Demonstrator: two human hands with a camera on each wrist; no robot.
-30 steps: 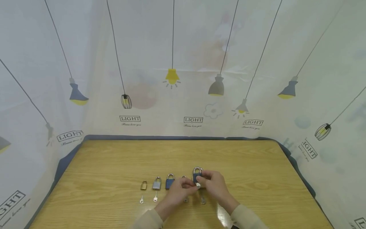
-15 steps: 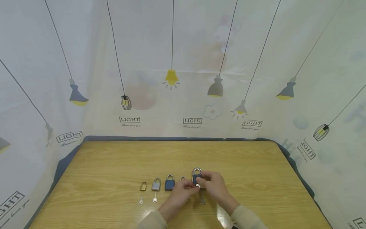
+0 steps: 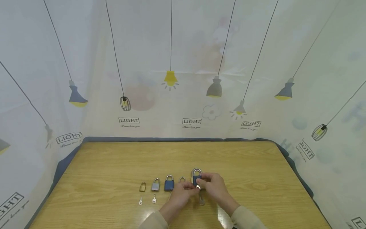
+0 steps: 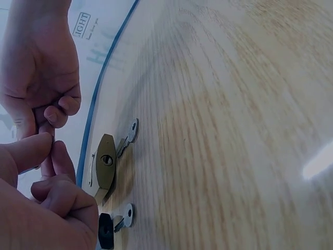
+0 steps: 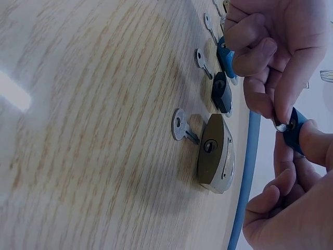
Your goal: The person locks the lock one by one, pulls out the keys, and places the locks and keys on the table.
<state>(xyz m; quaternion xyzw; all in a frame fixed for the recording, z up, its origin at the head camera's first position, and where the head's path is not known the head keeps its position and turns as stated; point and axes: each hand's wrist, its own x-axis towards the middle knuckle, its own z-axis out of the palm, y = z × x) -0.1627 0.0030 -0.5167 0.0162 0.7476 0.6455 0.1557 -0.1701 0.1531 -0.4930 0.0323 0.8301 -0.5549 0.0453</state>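
My right hand (image 3: 215, 187) holds a small blue padlock (image 5: 295, 130) upright between thumb and fingers, its steel shackle pointing up. My left hand (image 3: 180, 193) pinches the bow of a silver key (image 5: 280, 126) right at the keyhole in the padlock's underside. In the left wrist view, the fingers of both hands meet and hide most of this padlock. Just behind it stands a larger brass-coloured padlock (image 5: 210, 156) with its own key (image 5: 179, 125) lying in front. A small dark padlock (image 5: 221, 92) is mostly covered by my left hand in the head view.
Further left along the row stand a blue padlock (image 3: 169, 183), a grey padlock (image 3: 155, 185) and a small brass padlock (image 3: 142, 187). Keys lie before them, including one key (image 3: 154, 198) by the grey padlock. The wooden table (image 3: 100, 171) meets a printed curtain (image 3: 157, 111) behind.
My left wrist has shifted slightly right, covering the key in front of the small dark padlock. Both hands keep their hold on the key and blue padlock. The head view tilts up a little.
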